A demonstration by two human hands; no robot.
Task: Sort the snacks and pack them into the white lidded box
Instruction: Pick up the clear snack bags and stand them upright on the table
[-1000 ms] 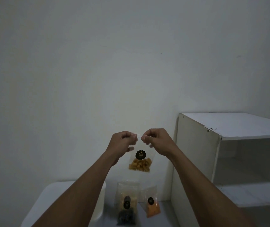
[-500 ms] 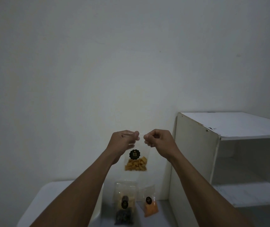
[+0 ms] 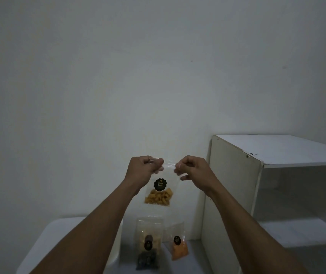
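Your left hand (image 3: pixel 143 170) and right hand (image 3: pixel 192 171) each pinch a top corner of the yellow snack bag (image 3: pixel 159 195) hanging just below them, so grip evenly and lower it level toward the white lidded box (image 3: pixel 55 234) down under your left forearm.

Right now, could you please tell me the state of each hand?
Left hand: closed, pinching the top left corner of the clear bag of yellow snacks.
Right hand: closed, pinching the same bag's top right corner.

A snack bag (image 3: pixel 159 191) hangs above stacked bags (image 3: pixel 148 245), with a single bag (image 3: pixel 179 248) just right of them. The lidded box (image 3: pixel 45 240) sits left of them, the shelf unit (image 3: pixel 235 184) right.
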